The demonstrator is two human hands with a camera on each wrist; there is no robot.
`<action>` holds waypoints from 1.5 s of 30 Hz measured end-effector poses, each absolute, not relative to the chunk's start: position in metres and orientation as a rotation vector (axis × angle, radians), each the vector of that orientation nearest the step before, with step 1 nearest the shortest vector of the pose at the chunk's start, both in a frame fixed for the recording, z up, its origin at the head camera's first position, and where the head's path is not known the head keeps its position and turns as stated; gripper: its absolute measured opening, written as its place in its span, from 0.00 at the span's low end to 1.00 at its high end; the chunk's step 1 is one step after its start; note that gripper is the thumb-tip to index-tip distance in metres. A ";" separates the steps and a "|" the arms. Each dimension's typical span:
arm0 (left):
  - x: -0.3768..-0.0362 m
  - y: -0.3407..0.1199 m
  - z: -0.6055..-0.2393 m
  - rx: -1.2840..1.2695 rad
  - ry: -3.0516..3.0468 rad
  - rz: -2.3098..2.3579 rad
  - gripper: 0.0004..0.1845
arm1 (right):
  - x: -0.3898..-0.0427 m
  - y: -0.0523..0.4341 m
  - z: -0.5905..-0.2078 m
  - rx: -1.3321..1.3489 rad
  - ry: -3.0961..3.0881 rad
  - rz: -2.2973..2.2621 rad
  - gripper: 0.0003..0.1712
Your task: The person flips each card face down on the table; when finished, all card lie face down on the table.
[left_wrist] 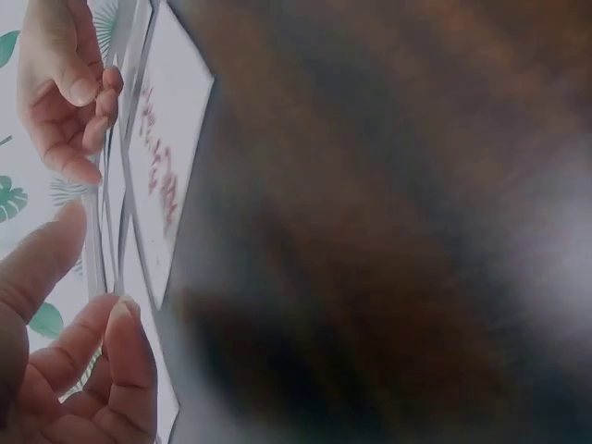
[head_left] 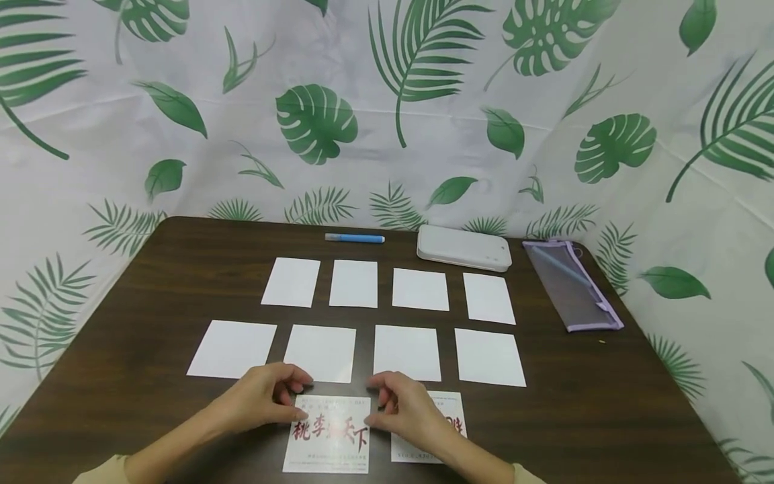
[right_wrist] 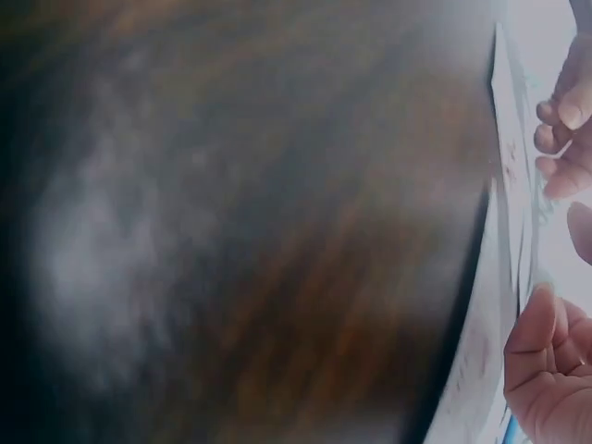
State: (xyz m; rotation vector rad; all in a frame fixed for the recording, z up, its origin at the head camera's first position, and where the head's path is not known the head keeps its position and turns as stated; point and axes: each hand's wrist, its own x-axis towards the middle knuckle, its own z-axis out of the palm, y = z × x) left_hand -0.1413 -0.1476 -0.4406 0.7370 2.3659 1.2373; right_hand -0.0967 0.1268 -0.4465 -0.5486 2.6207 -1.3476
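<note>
A white card with large red characters [head_left: 326, 447] lies at the near middle of the dark table. My left hand [head_left: 256, 400] is over its left side, index finger reaching forward and thumb tip at the left edge. Opposite it, my right hand [head_left: 414, 410] has its thumb tip at the right edge, fingers loosely bent. Partly hidden beneath the right hand is a second printed card [head_left: 417, 454]. In the left wrist view, the left fingers [left_wrist: 129, 351] show a gap between index finger and thumb. The right fingers [right_wrist: 536, 333] appear loosely bent in the right wrist view.
Blank white cards stand in two rows beyond the hands, including a front-row card [head_left: 320, 353] and a back-row card [head_left: 353, 282]. Farther back lie a blue marker [head_left: 357, 238], a white case [head_left: 462, 247] and a purple-edged mesh pouch [head_left: 568, 286]. A leaf-print cloth [head_left: 242, 154] hangs behind.
</note>
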 end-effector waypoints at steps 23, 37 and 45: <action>-0.121 -0.146 -0.456 0.864 2.610 1.020 0.24 | -0.089 0.115 -0.457 -0.699 2.862 -0.939 0.26; -0.120 -0.145 -0.457 0.883 2.574 1.071 0.25 | -0.089 0.115 -0.453 -0.663 2.841 -0.977 0.25; -0.122 -0.144 -0.451 0.795 2.472 1.268 0.19 | -0.090 0.116 -0.451 -0.589 2.725 -1.269 0.19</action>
